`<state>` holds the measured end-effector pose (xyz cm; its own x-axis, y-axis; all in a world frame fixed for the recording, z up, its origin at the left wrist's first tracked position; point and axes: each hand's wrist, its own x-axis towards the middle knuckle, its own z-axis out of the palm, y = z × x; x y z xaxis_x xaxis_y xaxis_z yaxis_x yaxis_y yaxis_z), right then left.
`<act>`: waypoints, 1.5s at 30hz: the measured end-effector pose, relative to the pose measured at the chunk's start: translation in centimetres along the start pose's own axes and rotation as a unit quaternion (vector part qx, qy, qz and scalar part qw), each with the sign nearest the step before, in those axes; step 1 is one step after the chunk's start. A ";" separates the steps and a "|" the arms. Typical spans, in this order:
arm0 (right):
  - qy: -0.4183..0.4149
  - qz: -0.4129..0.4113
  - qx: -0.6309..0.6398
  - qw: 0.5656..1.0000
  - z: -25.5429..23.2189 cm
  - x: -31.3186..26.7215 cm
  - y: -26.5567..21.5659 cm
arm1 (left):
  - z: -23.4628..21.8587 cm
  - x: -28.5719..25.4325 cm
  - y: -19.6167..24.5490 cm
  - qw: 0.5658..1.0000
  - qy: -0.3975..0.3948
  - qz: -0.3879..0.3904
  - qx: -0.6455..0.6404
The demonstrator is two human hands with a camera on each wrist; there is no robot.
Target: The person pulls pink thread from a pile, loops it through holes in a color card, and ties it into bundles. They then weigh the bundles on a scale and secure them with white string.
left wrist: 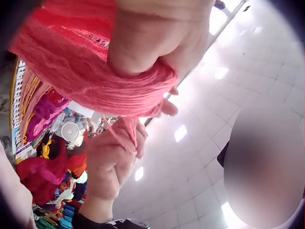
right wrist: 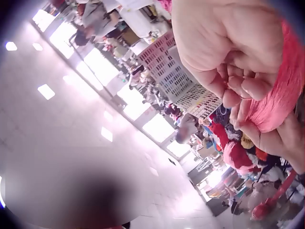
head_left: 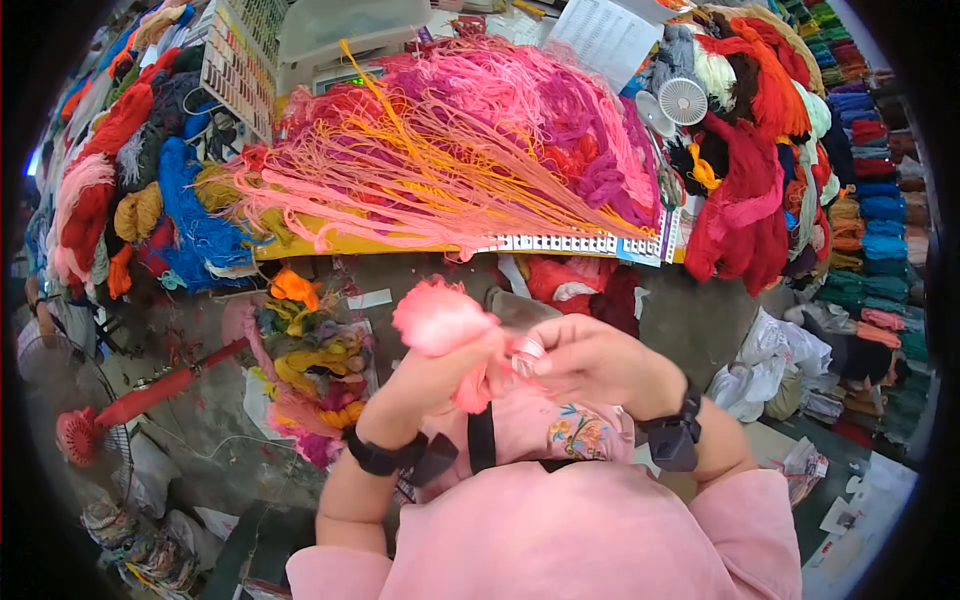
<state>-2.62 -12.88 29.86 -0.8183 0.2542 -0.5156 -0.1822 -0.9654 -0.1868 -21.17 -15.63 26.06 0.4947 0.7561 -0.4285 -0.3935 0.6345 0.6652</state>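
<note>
A coral-pink skein of yarn (head_left: 440, 318) is bunched in my left hand (head_left: 440, 375), in front of my chest. In the left wrist view the fingers of that hand (left wrist: 157, 40) wrap round the skein (left wrist: 109, 93), whose strands lie side by side. My right hand (head_left: 605, 365) is close beside it, its curled fingers pinching a thin strand of the same yarn (left wrist: 125, 136). Seen from the right wrist, the right fingertips (right wrist: 250, 88) meet at the skein's edge (right wrist: 274, 107), with the left hand (right wrist: 281, 143) behind it.
Ahead, a yellow-edged table (head_left: 350, 246) bears a large heap of pink, magenta and orange yarn (head_left: 480, 130). Colour sample cards (head_left: 240, 70) stand at its back left, and a small white fan (head_left: 683, 101) at the right. More yarn (head_left: 320, 370) hangs low on the left, near a red-hubbed fan (head_left: 78, 436).
</note>
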 end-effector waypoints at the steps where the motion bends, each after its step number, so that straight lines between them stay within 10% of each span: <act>1: 0.129 -0.070 -0.221 0.964 0.6 -0.7 -0.2 | 0.0 0.6 0.5 0.999 0.004 -0.011 0.045; 2: 0.126 -0.066 -0.226 0.964 0.5 -1.3 -1.1 | -0.5 1.3 1.3 0.999 0.009 -0.006 0.044; 4: 0.186 -0.101 -0.527 0.823 -0.1 -2.8 -2.9 | -2.5 2.0 2.6 0.990 -0.097 -0.057 -0.086; 6: 0.096 -0.238 -0.475 0.842 -2.3 -3.8 -4.9 | -4.6 2.6 2.4 0.977 0.010 0.174 0.120; 7: 0.062 -0.298 -0.311 0.901 -2.7 -4.1 -6.2 | -8.9 2.6 1.0 0.956 0.040 -0.014 -0.291; 8: 0.029 -0.345 -0.133 0.929 -3.4 -4.3 -7.6 | -11.0 2.2 0.0 0.930 0.139 0.110 -0.322; 10: -0.084 -0.384 0.087 0.916 -9.9 -5.6 -10.8 | -19.9 0.7 -3.4 0.814 0.080 0.169 -0.550; 11: -0.045 -0.416 0.142 0.897 -13.3 -6.6 -12.4 | -22.0 -0.2 -4.4 0.860 0.398 0.165 -0.275; 12: -0.005 -0.447 0.195 0.873 -17.0 -8.0 -14.0 | -27.8 -5.0 -8.7 0.862 0.401 0.156 -0.267; 13: 0.068 -0.484 0.181 0.854 -21.4 -9.9 -15.8 | -34.9 -5.4 -10.0 0.755 0.297 0.191 -0.552; 15: 0.202 -0.540 0.130 0.807 -27.4 -13.3 -18.4 | -29.7 -5.6 -5.9 0.736 0.280 0.233 -0.571; 16: 0.260 -0.559 0.090 0.782 -29.3 -14.9 -19.6 | -36.0 -9.0 -7.9 0.809 0.298 0.230 -0.451; 17: 0.304 -0.563 0.053 0.767 -32.8 -18.2 -21.1 | -33.8 -8.2 -5.9 0.793 0.519 0.160 -0.276; 19: 0.442 -0.552 -0.031 0.706 -39.6 -28.2 -24.5 | -33.8 -8.1 -3.7 0.721 0.641 0.102 -0.245; 20: 0.534 -0.533 -0.075 0.653 -40.5 -32.1 -26.2 | -43.1 -15.2 -6.0 0.759 0.586 0.136 -0.248; 23: 0.531 -0.552 -0.176 0.618 -39.2 -35.9 -29.9 | -38.1 -11.1 -1.6 0.639 0.719 0.175 -0.209; 24: 0.527 -0.561 -0.227 0.597 -38.4 -36.9 -30.9 | -39.2 -10.3 -1.3 0.864 0.355 0.235 -0.270; 25: 0.521 -0.567 -0.278 0.574 -37.9 -37.7 -31.6 | -40.1 -9.3 -1.1 0.922 -0.077 0.250 -0.284; 26: 0.514 -0.573 -0.329 0.547 -37.9 -38.3 -31.8 | -31.5 -5.3 -1.6 0.923 -0.080 0.246 -0.286; 27: 0.501 -0.534 -0.386 0.561 -34.8 -30.5 -29.5 | -24.7 2.6 0.1 0.937 0.178 0.135 -0.269; 28: 0.500 -0.431 -0.588 0.468 -28.5 -18.8 -24.5 | -25.6 5.0 -1.9 0.926 0.160 0.075 -0.335; 29: 0.517 -0.459 -0.459 0.558 -26.7 -11.5 -21.3 | -19.6 9.5 -3.6 0.939 0.309 0.100 -0.112; 30: 0.454 -0.431 -0.289 0.724 -29.8 -7.5 -18.1 | -16.2 12.3 -5.3 0.948 0.312 0.041 -0.042; 31: 0.396 -0.415 -0.234 0.785 -28.3 -2.3 -13.4 | -14.6 14.3 -6.2 0.949 0.313 -0.020 0.030; 32: 0.416 -0.309 -0.433 0.738 -27.4 1.4 -11.6 | -15.8 16.4 -7.9 0.971 0.152 -0.122 -0.138; 37: 0.427 -0.355 -0.460 0.693 -29.5 11.3 -3.0 | -8.0 24.4 -13.6 0.957 0.206 -0.195 0.065; 39: 0.460 -0.404 -0.591 0.525 -30.2 12.2 -2.0 | -7.4 25.4 -14.8 0.940 0.217 -0.230 0.125; 45: 0.445 -0.390 -0.608 0.529 -30.9 11.3 -1.4 | -8.6 24.5 -14.7 0.932 0.241 -0.199 0.186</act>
<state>5.23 -6.84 -1.57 -0.0735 0.9969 0.0273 0.6533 0.0688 -0.7540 -9.97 -5.04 0.54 0.1045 0.5138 -0.8515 0.0868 0.8482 0.5225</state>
